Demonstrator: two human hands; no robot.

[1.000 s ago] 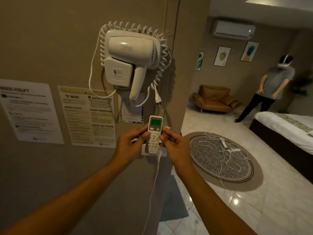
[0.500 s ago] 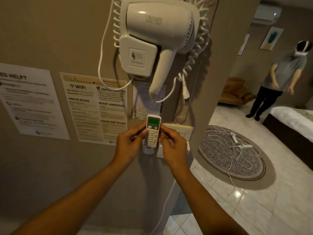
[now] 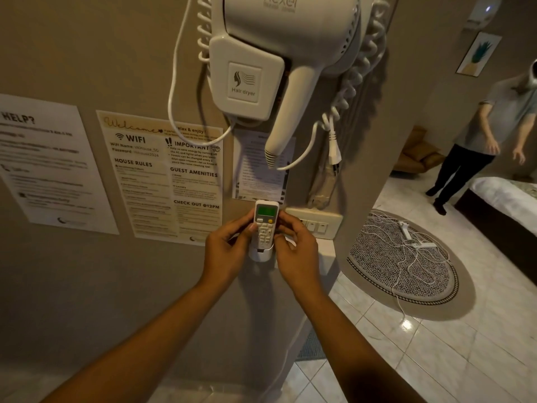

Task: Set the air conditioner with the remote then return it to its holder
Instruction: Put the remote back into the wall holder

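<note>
A white remote (image 3: 265,221) with a green screen stands upright against the wall, its lower end inside a white wall holder (image 3: 260,255). My left hand (image 3: 228,251) pinches the remote's left edge with thumb and fingertips. My right hand (image 3: 296,251) grips its right edge the same way. The air conditioner (image 3: 481,10) hangs high on the far wall at the top right, with a small light on.
A white wall hair dryer (image 3: 279,53) with a coiled cord hangs just above the remote. Printed notices (image 3: 162,175) cover the wall to the left. A switch plate (image 3: 315,222) sits right of the remote. A person (image 3: 491,129) stands by a bed (image 3: 505,199); a cable-strewn round rug (image 3: 404,257) lies on the floor.
My view has moved closer to the wall. Both hands have lowered the remote so its bottom end now sits in the holder.
</note>
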